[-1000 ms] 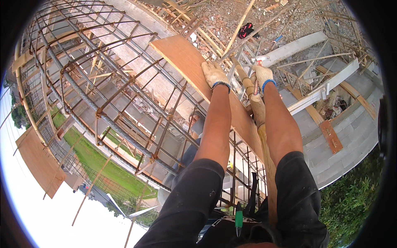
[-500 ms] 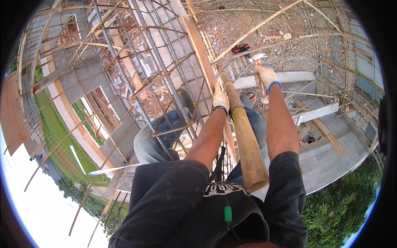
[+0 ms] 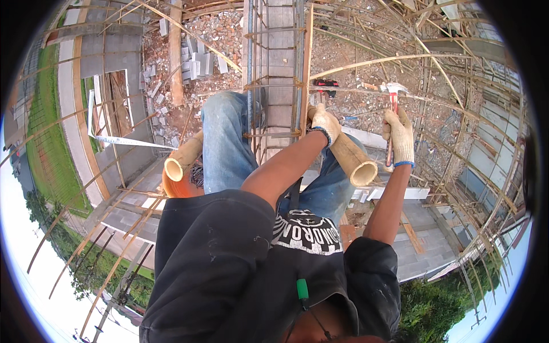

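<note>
My right hand, in a pale work glove, is closed around the handle of a claw hammer. The hammer stands head up, with a red-and-white handle. My left hand, also gloved, lies across a thick bamboo pole, close to the edge of a wooden board. Its fingers are curled, and what they hold is hidden. Left of the board runs a long cage of steel reinforcing bars, between my knees.
Another bamboo pole ends by my left leg, above an orange object. Far below lie rubble and grey blocks. Thin bamboo scaffolding crosses the right side. A white strip juts out on the left.
My view has turned, so the bar cage and board now run straight ahead. My right hand has lifted the hammer to the right. The left hand has shifted from the board onto the bamboo pole.
</note>
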`<state>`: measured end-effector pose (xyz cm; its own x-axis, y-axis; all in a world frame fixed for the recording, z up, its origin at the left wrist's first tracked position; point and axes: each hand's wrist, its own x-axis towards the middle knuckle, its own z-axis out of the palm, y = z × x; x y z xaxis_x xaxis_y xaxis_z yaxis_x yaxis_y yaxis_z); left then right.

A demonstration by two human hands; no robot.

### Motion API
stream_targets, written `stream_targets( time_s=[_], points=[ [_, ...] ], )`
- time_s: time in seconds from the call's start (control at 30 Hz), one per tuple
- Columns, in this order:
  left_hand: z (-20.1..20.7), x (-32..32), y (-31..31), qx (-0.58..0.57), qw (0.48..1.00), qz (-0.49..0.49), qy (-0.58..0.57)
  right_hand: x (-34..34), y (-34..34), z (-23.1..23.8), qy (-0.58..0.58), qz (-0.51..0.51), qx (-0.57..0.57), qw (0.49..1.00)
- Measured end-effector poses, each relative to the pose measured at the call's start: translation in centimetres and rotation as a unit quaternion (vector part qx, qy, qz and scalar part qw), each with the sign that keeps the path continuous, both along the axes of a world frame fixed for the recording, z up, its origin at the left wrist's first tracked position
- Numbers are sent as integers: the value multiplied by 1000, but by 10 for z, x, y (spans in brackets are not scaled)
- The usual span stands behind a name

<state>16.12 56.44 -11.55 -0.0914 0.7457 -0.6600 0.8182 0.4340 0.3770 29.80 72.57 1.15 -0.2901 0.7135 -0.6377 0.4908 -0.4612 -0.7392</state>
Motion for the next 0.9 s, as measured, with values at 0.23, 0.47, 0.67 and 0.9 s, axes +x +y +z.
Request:
stream_targets(
  time_s=[0.23,0.47,0.67,0.9],
  points=[
    [140,-31,-58,158,982,-96,-35,2,-90,70,26,55,151,987],
    [230,-59,-199,274,925,147,-219,28,-77,36,-6,99,213,972],
    [280,-83,-331,343,840,378,-181,15,-81,37,-35,101,186,977],
    [198,-133,-438,116,842,441,290,18,-67,22,-37,101,190,976]
  ],
)
